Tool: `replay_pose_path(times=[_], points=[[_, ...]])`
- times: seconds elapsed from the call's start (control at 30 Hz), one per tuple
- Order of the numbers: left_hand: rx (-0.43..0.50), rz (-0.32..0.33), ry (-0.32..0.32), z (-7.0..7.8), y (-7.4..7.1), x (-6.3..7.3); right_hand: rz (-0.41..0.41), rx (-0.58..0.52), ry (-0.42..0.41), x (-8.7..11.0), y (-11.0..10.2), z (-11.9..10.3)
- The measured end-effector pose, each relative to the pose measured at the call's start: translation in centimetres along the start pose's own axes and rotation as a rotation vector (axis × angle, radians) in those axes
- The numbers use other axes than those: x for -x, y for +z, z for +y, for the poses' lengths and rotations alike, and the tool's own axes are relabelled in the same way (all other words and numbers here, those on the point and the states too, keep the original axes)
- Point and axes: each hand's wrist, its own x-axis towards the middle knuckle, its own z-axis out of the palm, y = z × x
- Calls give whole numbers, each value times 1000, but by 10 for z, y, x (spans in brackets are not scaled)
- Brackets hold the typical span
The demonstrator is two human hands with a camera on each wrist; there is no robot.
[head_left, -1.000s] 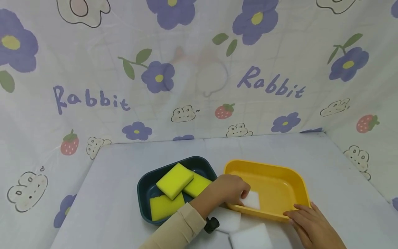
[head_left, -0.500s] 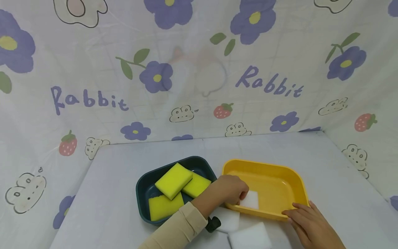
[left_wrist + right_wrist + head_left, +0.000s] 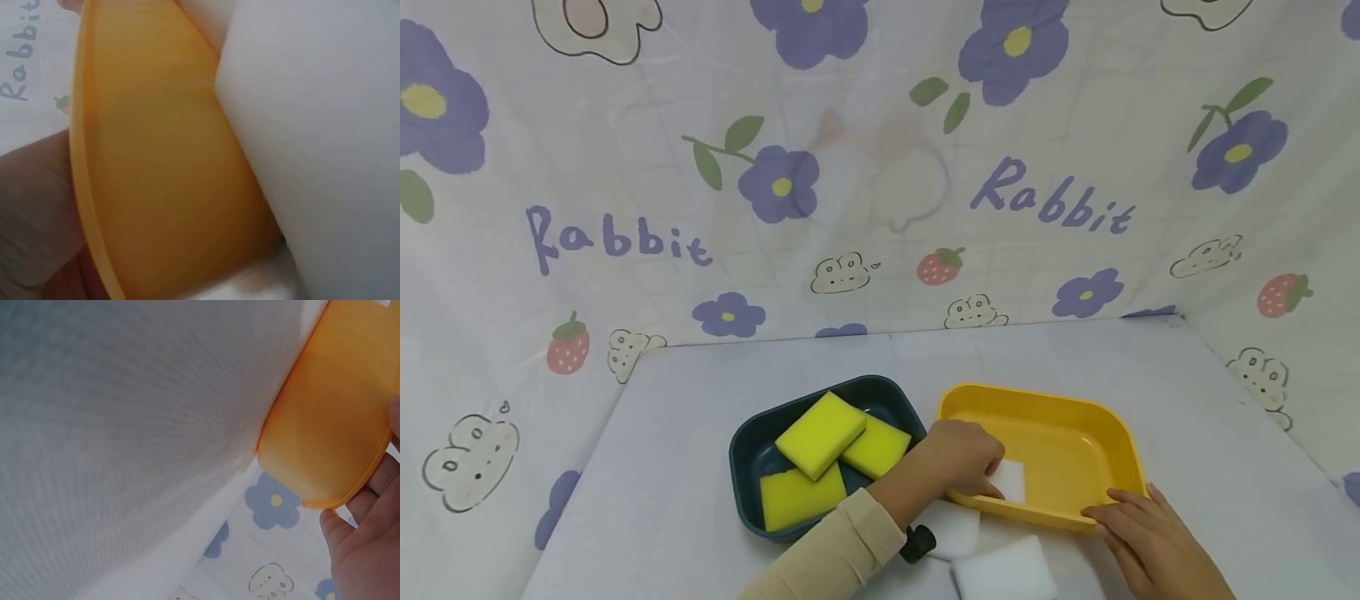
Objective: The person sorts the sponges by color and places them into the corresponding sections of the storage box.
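Observation:
A yellow tray [image 3: 1071, 454] stands on the right side of the table. My left hand [image 3: 966, 454] reaches over its near left rim and pinches a small white sponge [image 3: 1013, 482] lying in the tray's near left corner, covering part of it. At the near right corner my right hand [image 3: 1157, 542] grips the rim, fingers over the top. The left wrist view has the tray wall [image 3: 162, 156] with the left hand [image 3: 34, 212] beyond the rim. In the right wrist view, the right hand [image 3: 375, 544] holds the tray's edge, thumb and fingers on either side.
Beside the yellow tray, a dark teal tray [image 3: 741, 467] holds several yellow sponges [image 3: 822, 435]. Two white sponges [image 3: 1006, 571] lie in front of the trays, one partly behind the black wrist camera [image 3: 917, 543]. A printed curtain [image 3: 880, 167] borders the table at the back and sides.
My left hand has shifted slightly to the right, its thumb now showing farther over the white sponge. The right hand, trays and sponges keep their places.

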Motion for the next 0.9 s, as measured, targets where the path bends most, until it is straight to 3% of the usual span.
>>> replay_pose_path(times=[0.17,0.37,0.73,0.9], points=[[-48,21,-19,2,2,-3,43,9,-39,1,2,2],[-72,1,-17,2,0,-5,73,22,-61,1,1,2],[-16,-41,35,-1,-6,0,30,15,-16,1,-2,0],[40,-69,27,-2,-6,1,30,17,-22,0,-2,0]])
